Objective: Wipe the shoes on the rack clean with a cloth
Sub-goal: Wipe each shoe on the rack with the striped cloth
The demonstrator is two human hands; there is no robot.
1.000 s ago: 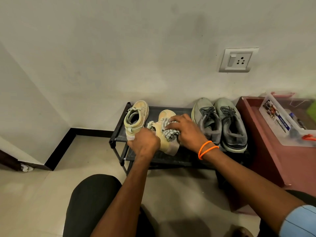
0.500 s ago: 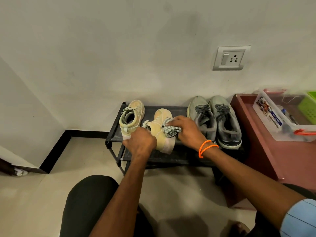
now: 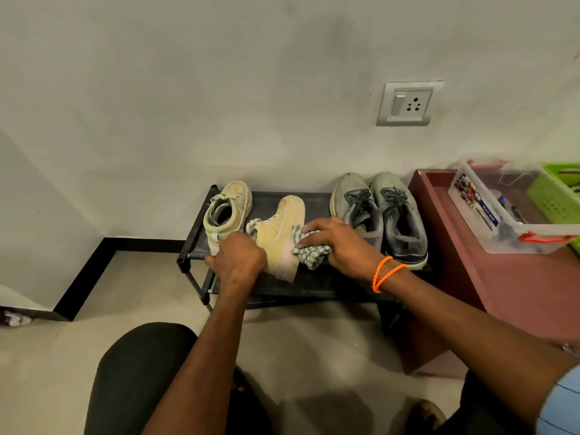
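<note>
— Where am I crouched?

— In a home, by the look of it, an entry corner. In front of me a low black shoe rack (image 3: 317, 200) stands against a plain painted wall (image 3: 219, 89) with a switch-and-socket plate (image 3: 408, 103).

— What else says home?

— Worn sneakers (image 3: 381, 215) on the rack, tiled floor (image 3: 56, 356) with dark skirting, and a maroon cabinet (image 3: 508, 287) holding a clear plastic box (image 3: 502, 215) of odds and ends.

the right hand (image 3: 340, 246) has slid the striped cloth (image 3: 309, 249) down the tan shoe's (image 3: 281, 237) side toward its heel.
</note>
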